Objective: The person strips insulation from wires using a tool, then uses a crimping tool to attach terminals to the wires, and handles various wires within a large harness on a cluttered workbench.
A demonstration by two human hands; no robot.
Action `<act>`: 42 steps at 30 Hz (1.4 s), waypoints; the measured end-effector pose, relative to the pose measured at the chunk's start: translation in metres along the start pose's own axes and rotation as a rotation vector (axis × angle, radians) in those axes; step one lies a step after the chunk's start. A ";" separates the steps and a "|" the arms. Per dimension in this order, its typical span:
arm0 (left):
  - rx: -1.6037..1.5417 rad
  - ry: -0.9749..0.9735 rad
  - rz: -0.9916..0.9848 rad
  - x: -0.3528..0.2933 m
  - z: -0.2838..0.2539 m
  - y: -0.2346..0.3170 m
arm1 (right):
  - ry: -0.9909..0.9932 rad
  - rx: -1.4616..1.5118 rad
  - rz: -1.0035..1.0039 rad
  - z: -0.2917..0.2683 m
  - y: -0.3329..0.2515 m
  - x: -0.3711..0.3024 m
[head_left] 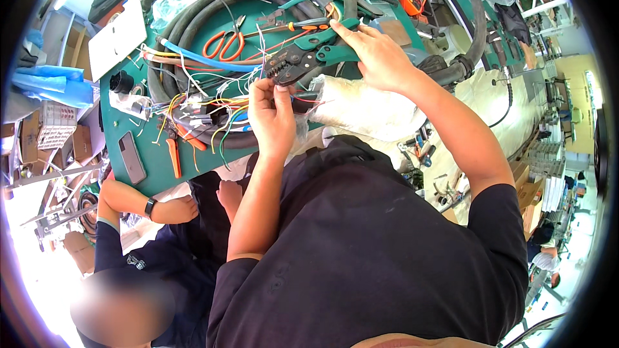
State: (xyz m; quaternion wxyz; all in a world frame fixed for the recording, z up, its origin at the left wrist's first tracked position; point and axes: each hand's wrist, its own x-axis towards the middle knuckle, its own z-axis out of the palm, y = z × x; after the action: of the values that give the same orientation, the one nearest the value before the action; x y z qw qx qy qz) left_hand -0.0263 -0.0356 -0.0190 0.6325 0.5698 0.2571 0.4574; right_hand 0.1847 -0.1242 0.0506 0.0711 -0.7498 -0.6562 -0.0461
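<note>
My right hand (pixel 380 58) is closed around the green handles of a crimping tool (pixel 295 64). Its dark head with a row of notches points left, and the handles stand somewhat apart. Just below the jaws, my left hand (pixel 272 119) has its fingertips pinched together at the head. What they hold is too small to make out. Thin white, yellow and red wires (pixel 235 100) run close by on the left. A thick blue cable (pixel 206 58) passes behind them toward the tool.
Coiled black cable (pixel 174 19) lies on the green table (pixel 145 180), with orange-handled scissors (pixel 224 45) inside it. Orange-handled pliers (pixel 174 154) and a phone (pixel 132 158) are at the near left. A clear plastic-wrapped bundle (pixel 361 103) sits under my right forearm. Another person (pixel 148 245) sits at my left.
</note>
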 end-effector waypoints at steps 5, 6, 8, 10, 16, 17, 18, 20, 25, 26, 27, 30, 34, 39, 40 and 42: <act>-0.040 0.059 -0.025 0.000 0.004 0.008 | -0.095 0.083 0.048 0.001 0.002 0.001; -0.030 0.072 -0.038 0.000 0.005 0.010 | -0.088 0.079 0.035 0.002 0.003 0.000; -0.023 0.071 -0.023 -0.001 0.001 0.000 | -0.085 0.072 0.018 0.003 0.002 -0.001; -0.027 0.039 -0.019 -0.002 -0.001 -0.003 | -0.094 0.067 0.010 0.003 0.000 0.001; 0.034 0.073 -0.009 -0.001 0.002 -0.001 | -0.155 0.085 0.026 0.001 -0.005 0.002; 0.052 0.065 0.007 0.000 0.002 -0.001 | -0.149 0.082 0.026 0.003 -0.004 0.001; 0.070 0.057 0.023 0.002 0.003 0.000 | -0.144 0.078 0.026 0.006 -0.002 0.000; 0.092 0.039 0.028 0.004 0.003 0.003 | -0.136 0.082 0.026 0.006 0.000 -0.001; 0.079 0.055 0.031 0.002 0.007 0.004 | -0.153 0.089 0.028 0.002 -0.004 0.000; 0.084 0.071 0.027 0.002 0.008 0.004 | -0.159 0.092 0.034 0.002 -0.005 0.000; 0.089 0.086 0.023 0.002 0.010 0.004 | -0.166 0.095 0.039 0.002 -0.005 0.000; 0.110 0.098 0.025 0.002 0.012 0.003 | -0.152 0.086 0.032 0.004 -0.002 0.000; 0.146 0.095 0.020 0.002 0.011 0.001 | -0.178 0.079 0.051 0.005 -0.003 0.001; 0.213 0.117 -0.019 0.003 0.009 0.002 | -0.185 0.081 0.065 0.005 -0.005 0.000; 0.212 0.119 -0.045 0.003 0.008 0.003 | -0.177 0.088 0.063 0.005 -0.005 -0.001; 0.191 0.114 -0.012 0.001 0.009 0.006 | -0.197 0.113 0.094 0.003 -0.006 0.000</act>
State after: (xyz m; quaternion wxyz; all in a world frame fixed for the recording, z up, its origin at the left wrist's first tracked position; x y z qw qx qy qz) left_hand -0.0196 -0.0394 -0.0107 0.5622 0.5990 0.3386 0.4589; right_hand 0.1782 -0.1231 0.0474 0.0505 -0.7755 -0.6256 0.0685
